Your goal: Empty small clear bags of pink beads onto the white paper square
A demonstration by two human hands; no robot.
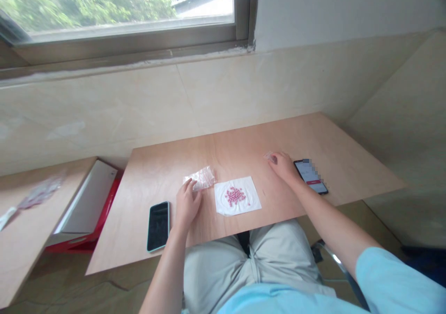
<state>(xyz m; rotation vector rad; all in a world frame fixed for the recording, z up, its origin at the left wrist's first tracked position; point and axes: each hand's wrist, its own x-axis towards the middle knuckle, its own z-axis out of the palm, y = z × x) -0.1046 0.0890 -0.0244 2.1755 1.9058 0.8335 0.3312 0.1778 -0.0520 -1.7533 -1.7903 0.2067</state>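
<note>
One pale wooden tabletop (226,151) spans the middle of the view, set near the wall below the window. Both bare forearms reach over its near edge: the left rises fairly steeply from the bottom of the view, while the right slants in from the lower right corner, stretched farther across. The left hand (188,201) lies low, palm down, fingers loosely bent and thumb apart; its fingertips meet the near edge of a clear plastic bag, though whether they pinch it I cannot tell. The right hand (281,166) is curled almost closed, thumb and forefinger pinching a small clear packet. A white sheet (252,186) lies flat between the hands, nearer the person. Dark-screened, one phone (158,225) sits left of the left forearm; a lit phone (311,177) lies just beyond the right wrist. The clear plastic bag (205,177) rests crumpled beside the sheet's upper left corner, with reddish lines across it; its contents are too blurred to make out. The small clear packet (268,156) pokes out past the right fingertips. Smallest, pink beads (234,196) cluster mid-sheet, with a stray one toward the right.
</note>
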